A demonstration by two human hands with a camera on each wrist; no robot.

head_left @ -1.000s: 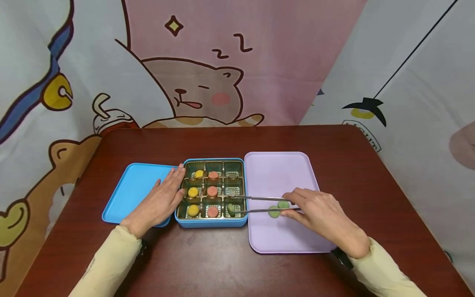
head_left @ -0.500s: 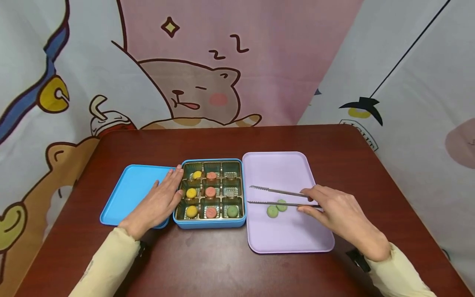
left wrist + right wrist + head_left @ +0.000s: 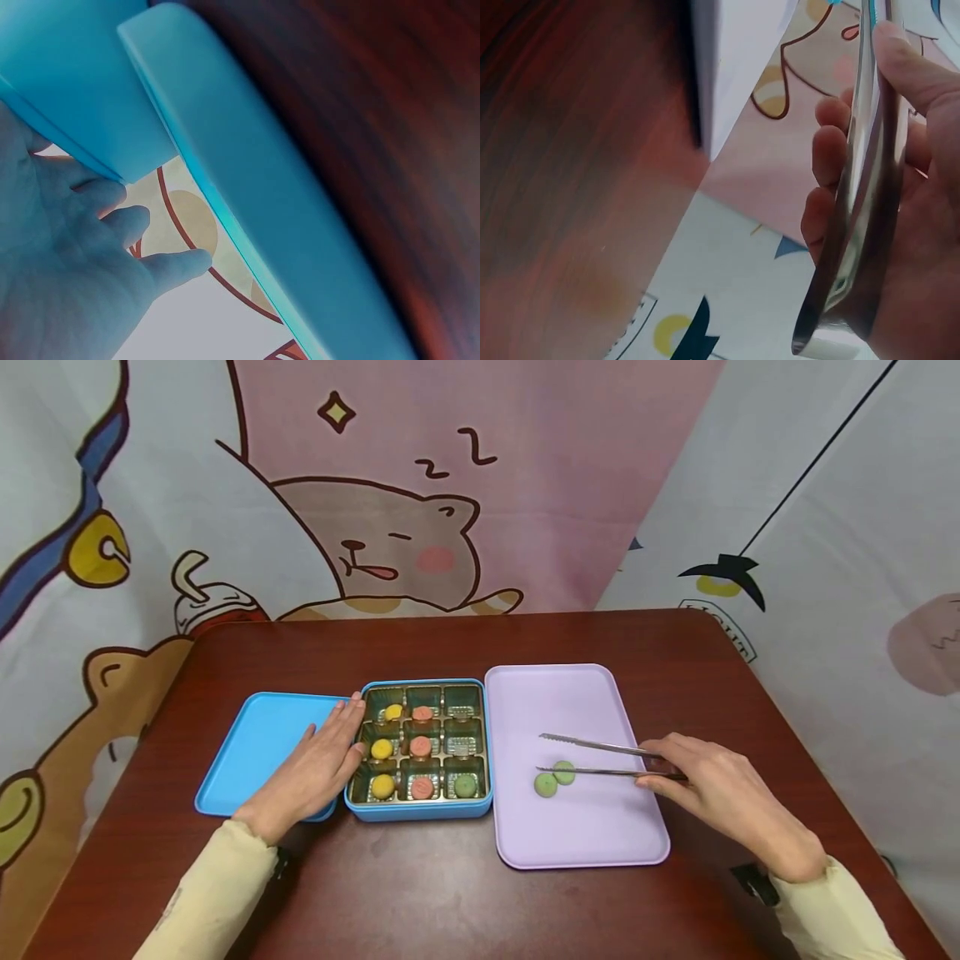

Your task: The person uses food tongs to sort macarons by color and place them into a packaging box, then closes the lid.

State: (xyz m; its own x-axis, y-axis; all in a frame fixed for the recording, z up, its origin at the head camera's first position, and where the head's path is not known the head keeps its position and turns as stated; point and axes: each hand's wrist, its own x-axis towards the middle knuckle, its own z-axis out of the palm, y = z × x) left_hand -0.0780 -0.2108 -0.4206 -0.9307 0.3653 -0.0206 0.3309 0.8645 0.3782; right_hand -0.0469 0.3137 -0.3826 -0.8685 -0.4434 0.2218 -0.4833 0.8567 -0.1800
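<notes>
Right hand point(image 3: 712, 789): steel tongs point(image 3: 607, 745) are being grasped between thumb and fingers; the tongs' arms are being held well apart, tips being pointed toward nine o'clock above the lilac tray point(image 3: 585, 835).

Left hand point(image 3: 307, 768): released, fingers being extended nearly straight and being rested against the nine-o'clock wall of the blue box point(image 3: 420, 812).

Green cookies point(image 3: 546, 785): two, being borne side by side at eight o'clock of the tray's middle; a third is being held in the box's compartment between four and five o'clock.

Obscured: one tray cookie is being partly hidden by the lower tong arm, contact being impossible to tell; the blue lid's point(image 3: 258, 747) three-o'clock edge is being covered by the left hand; the tongs are being cut off in the right wrist view.
</notes>
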